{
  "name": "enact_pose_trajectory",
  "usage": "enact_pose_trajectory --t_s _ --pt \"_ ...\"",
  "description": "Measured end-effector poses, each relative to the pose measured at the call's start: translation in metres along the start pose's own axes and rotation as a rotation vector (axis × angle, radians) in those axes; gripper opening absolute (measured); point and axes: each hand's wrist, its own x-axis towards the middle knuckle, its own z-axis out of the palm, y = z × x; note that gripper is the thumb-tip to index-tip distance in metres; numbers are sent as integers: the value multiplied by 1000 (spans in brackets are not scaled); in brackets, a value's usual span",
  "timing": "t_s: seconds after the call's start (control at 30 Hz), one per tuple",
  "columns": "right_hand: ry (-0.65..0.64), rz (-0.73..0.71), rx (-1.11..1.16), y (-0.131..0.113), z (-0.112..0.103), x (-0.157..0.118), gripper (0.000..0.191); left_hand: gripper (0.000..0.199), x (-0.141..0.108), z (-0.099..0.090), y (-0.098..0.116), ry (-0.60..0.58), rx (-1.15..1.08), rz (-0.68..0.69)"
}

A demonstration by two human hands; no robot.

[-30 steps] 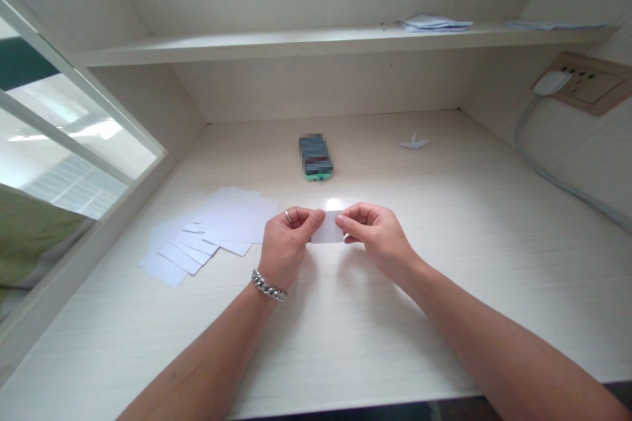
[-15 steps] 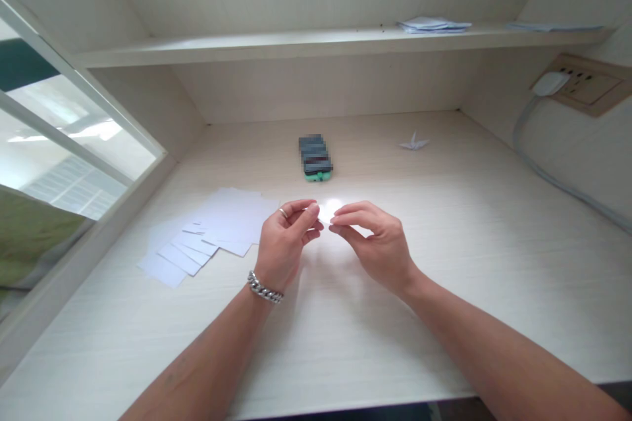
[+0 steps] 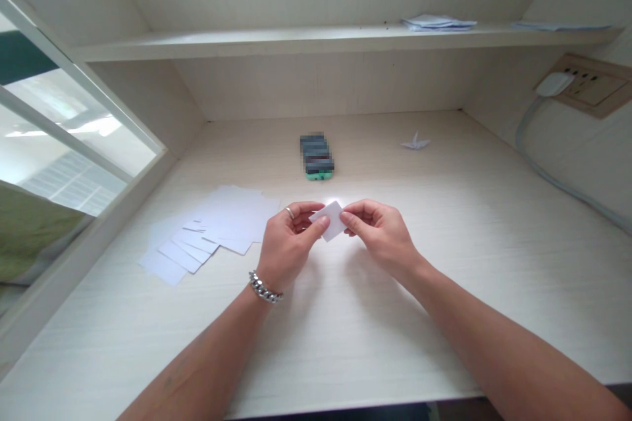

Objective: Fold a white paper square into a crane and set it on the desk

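Observation:
A small white piece of paper (image 3: 334, 220), roughly diamond-shaped, is held up between my two hands above the desk. My left hand (image 3: 291, 243) pinches its left side, thumb on top; a ring and a chain bracelet show on this hand and wrist. My right hand (image 3: 382, 230) grips the right corner between thumb and curled fingers. Several white sheets (image 3: 237, 217) lie fanned out on the desk, left of my left hand. Behind my hands lies a dark phone (image 3: 316, 154) with a green lower edge. A folded paper crane (image 3: 415, 142) stands at the back right.
A shelf (image 3: 247, 44) crosses above the desk (image 3: 385, 355), with a stack of papers (image 3: 438, 23) on it. At the right wall, a white plug (image 3: 555, 84) sits in a socket panel (image 3: 595, 87), its cable (image 3: 557, 183) running down. A window frame (image 3: 69, 125) is at the left.
The paper between my hands has turned and now shows its flat face. My right thumb has come onto its corner, and the fingers of my right hand have curled in.

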Motion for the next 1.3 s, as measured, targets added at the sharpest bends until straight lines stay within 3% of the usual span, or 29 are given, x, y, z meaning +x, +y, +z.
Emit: enact_pose_trajectory --t_s 0.23,0.57,0.77,0.9,1.03,1.3 --pt "-58 34 49 -1 -1 0 18 17 0 0 2 -32 104 -42" --pt "-10 -9 3 -4 2 -3 15 10 1 2 7 -90 134 -73" --pt "-207 133 -48 -6 -3 -1 17 13 0 -1 9 1 119 -71" --pt "-131 98 -17 -5 -2 0 13 29 0 2 5 -35 -34 -107" --pt "-79 73 -14 -1 1 0 11 23 -1 6 4 -132 -14 -134" --pt "-64 34 -80 3 5 -1 9 21 1 9 6 -129 83 -154"
